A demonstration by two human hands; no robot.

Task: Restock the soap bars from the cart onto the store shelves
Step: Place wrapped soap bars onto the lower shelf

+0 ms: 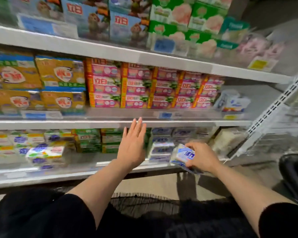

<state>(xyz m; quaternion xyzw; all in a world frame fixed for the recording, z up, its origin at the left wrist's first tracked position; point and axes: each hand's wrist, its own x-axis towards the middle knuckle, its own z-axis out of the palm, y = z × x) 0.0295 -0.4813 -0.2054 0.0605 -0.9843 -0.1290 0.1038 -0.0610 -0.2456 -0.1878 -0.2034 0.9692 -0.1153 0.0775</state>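
My right hand [202, 157] grips a white and blue wrapped soap pack [183, 156], tilted, just in front of the lowest shelf [76, 176]. Right behind it on that shelf stand stacked packs of the same white and blue soap [160, 149]. My left hand [133, 143] is held flat with fingers apart, palm toward the shelf, in front of the green soap boxes [110, 140], holding nothing. The picture is blurred by motion.
The middle shelf [93, 124] holds pink and orange soap boxes [144, 86] and yellow packs [41, 83]. A white and yellow pack [45, 153] lies at the lower shelf's left. A perforated white upright [272, 107] stands at right, and a dark rounded edge [292, 176] is at far right.
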